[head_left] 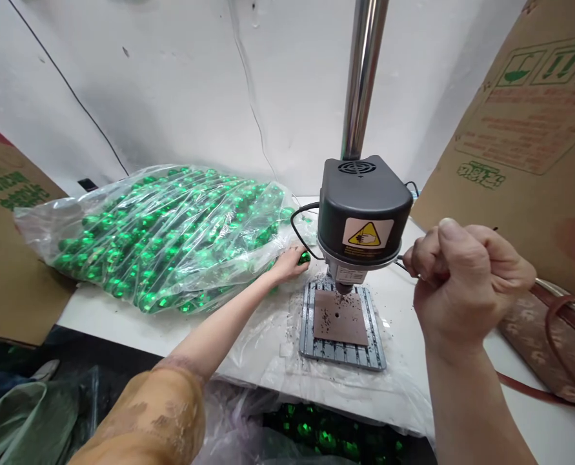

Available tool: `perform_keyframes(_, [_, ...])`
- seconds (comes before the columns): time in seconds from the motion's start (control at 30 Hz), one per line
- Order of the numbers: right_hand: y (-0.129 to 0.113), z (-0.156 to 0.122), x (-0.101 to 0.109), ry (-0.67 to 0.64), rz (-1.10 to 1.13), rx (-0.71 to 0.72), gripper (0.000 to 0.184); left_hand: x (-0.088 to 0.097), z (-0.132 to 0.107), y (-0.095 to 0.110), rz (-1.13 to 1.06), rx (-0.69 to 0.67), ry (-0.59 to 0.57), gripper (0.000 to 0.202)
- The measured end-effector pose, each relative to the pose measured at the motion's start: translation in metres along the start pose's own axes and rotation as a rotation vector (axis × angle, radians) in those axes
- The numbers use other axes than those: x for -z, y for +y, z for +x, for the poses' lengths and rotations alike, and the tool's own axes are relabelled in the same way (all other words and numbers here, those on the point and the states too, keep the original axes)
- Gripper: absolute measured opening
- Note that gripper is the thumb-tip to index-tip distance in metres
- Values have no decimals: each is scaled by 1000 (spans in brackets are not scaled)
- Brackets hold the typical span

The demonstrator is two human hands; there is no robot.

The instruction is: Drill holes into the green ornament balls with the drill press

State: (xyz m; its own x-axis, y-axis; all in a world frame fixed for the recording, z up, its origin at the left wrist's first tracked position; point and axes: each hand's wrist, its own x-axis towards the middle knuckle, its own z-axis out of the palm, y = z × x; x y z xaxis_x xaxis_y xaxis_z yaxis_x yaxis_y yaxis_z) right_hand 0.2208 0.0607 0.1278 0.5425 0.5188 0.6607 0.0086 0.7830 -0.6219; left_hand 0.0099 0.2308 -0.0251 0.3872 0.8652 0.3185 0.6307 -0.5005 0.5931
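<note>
Near the mouth of a clear plastic bag [171, 248] full of shiny green faceted balls, my left hand [290, 263] has its fingers closed on one green ball [304, 258]. To the right of that hand stands a small bench drill press [364, 206] with a black housing and a yellow warning label. My right hand [461, 284] is a fist at the machine's right side, around the drill press lever [402, 259], of which only a short piece shows. Under the drill head lies a brown square board [340, 329] with a hole, on a slotted metal base [372, 355].
Dark shavings are scattered over the board and base. Cardboard boxes stand at the left [11, 278] and right [524, 148]. A patterned bag [553, 342] with a strap lies at the right. More green balls [330, 433] sit below the table's [117, 326] front edge.
</note>
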Motion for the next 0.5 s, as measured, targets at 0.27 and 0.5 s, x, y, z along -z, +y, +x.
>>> perform_keyframes(0.27, [0, 0, 1, 16, -3, 2, 42, 18, -91, 44, -880, 317, -67, 61])
perform_keyframes(0.5, [4, 0, 3, 22, 32, 24, 42, -6, -107, 69, -1237, 444, -20, 52])
